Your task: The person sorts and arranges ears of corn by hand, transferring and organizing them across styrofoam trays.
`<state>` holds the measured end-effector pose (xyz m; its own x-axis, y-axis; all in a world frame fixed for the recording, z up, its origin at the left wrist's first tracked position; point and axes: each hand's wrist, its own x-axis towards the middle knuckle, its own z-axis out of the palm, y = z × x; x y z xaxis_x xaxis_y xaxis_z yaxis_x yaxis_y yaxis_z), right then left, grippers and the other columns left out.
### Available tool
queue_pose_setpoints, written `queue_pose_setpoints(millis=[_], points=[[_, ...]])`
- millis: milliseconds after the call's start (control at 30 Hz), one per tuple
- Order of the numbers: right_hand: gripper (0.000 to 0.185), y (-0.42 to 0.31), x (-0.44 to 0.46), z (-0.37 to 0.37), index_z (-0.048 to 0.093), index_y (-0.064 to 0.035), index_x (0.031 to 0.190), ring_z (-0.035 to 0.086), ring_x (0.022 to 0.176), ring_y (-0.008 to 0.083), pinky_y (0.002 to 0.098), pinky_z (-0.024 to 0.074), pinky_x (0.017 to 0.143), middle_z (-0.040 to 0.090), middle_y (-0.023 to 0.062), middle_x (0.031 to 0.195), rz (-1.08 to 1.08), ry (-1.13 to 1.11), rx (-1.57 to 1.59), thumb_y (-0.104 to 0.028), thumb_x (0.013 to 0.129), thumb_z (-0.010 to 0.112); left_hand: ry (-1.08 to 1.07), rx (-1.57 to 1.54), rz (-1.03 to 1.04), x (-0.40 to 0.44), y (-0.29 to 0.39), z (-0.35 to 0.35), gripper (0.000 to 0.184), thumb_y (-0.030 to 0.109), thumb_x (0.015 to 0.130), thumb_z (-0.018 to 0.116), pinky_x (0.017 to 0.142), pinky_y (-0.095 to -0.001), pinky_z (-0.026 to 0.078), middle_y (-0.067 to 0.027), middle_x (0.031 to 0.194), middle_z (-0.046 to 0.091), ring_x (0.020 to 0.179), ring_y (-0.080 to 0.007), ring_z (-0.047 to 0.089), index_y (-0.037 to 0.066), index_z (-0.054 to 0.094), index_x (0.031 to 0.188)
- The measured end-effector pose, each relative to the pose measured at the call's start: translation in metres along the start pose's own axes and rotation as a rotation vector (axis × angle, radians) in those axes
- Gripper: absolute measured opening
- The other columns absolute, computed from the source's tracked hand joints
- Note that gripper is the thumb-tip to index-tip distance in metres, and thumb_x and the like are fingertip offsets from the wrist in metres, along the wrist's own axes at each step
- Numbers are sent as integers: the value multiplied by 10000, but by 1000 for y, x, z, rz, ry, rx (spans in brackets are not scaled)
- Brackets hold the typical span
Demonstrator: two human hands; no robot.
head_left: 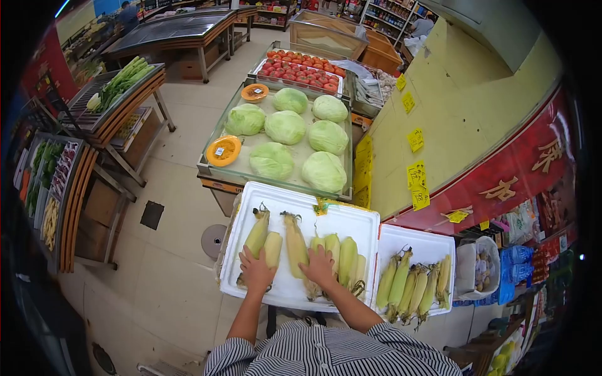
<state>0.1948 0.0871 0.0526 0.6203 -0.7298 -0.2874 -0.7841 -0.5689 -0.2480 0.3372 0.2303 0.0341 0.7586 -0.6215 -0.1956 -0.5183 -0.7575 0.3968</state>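
In front of me is a white foam tray (291, 195) with several ears of corn in their husks. My left hand (257, 272) rests with spread fingers on the ears at the tray's left side, touching a pale ear of corn (272, 249). A greener ear (256, 233) lies just beyond its fingertips. At the middle, my right hand (318, 268) also has its fingers apart, lying between a yellowish ear (293, 241) and the green ears (347, 258) grouped on the right. The undersides of both hands are hidden.
A second foam tray (415, 236) with more corn adjoins on the right. Beyond stands a glass-edged display with cabbages (285, 127) and orange wrapped pumpkin pieces (223, 150), then tomatoes (301, 69). Vegetable racks (113, 103) line the left; a yellowish panel with price tags (416, 175) rises right.
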Motion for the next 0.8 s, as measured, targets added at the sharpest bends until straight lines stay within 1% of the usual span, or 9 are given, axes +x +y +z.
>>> queue_pose_setpoints(millis=[100, 200, 300, 400, 500, 600, 700, 800], points=[[645, 2, 1, 4, 497, -90, 1282, 372, 1189, 452, 613, 340, 941, 374, 219, 1365, 6, 38, -11, -450, 777, 673, 8, 6, -8, 0, 1, 1, 780, 367, 693, 769, 991, -592, 311, -262, 1471, 170, 1301, -495, 225, 175, 433, 1370], [667, -2, 5, 11, 497, -53, 1242, 415, 1148, 412, 607, 370, 893, 444, 202, 1299, -78, -95, -38, -475, 760, 687, -72, -57, -52, 8, 2, -8, 801, 400, 660, 788, 974, -609, 311, -259, 1431, 219, 1273, -505, 242, 188, 446, 1352], [713, -14, 7, 22, 472, -31, 1229, 447, 1109, 370, 600, 390, 857, 499, 184, 1234, -119, -42, -85, -508, 747, 694, -110, -25, -70, 14, 7, -20, 844, 458, 620, 797, 973, -655, 273, -275, 1388, 251, 1232, -521, 277, 196, 453, 1344], [820, -24, 3, 11, 415, -18, 1279, 414, 1188, 409, 630, 381, 863, 485, 193, 1258, -64, -83, -118, -538, 720, 715, -45, 72, -14, 16, 6, -12, 916, 531, 593, 797, 981, -691, 230, -309, 1378, 234, 1231, -544, 283, 193, 437, 1365], [880, -33, -3, 6, 385, -26, 1320, 349, 1235, 496, 679, 337, 890, 481, 182, 1270, 62, -13, -132, -560, 704, 716, -72, 97, -32, 22, 5, -7, 937, 573, 580, 782, 996, -702, 187, -362, 1387, 217, 1232, -565, 286, 169, 449, 1358], [908, -29, -3, 11, 357, -38, 1354, 277, 1257, 568, 706, 282, 929, 466, 171, 1310, 95, 1, -102, -551, 697, 718, -63, 132, -12, 34, 6, 2, 962, 604, 571, 767, 992, -709, 184, -387, 1395, 212, 1253, -588, 258, 139, 453, 1352], [873, -22, 4, 23, 372, -48, 1341, 273, 1257, 563, 702, 260, 945, 463, 162, 1332, 115, -16, -94, -523, 695, 718, -120, 126, -45, 42, 10, 1, 963, 632, 579, 749, 983, -718, 188, -394, 1406, 201, 1265, -603, 238, 113, 465, 1338], [846, -16, 12, 22, 407, -51, 1322, 281, 1246, 544, 661, 270, 956, 495, 148, 1307, 117, -99, -67, -525, 687, 701, -143, 121, -90, 42, 17, -4, 960, 647, 587, 742, 967, -728, 209, -400, 1434, 136, 1279, -607, 219, 112, 473, 1336]])
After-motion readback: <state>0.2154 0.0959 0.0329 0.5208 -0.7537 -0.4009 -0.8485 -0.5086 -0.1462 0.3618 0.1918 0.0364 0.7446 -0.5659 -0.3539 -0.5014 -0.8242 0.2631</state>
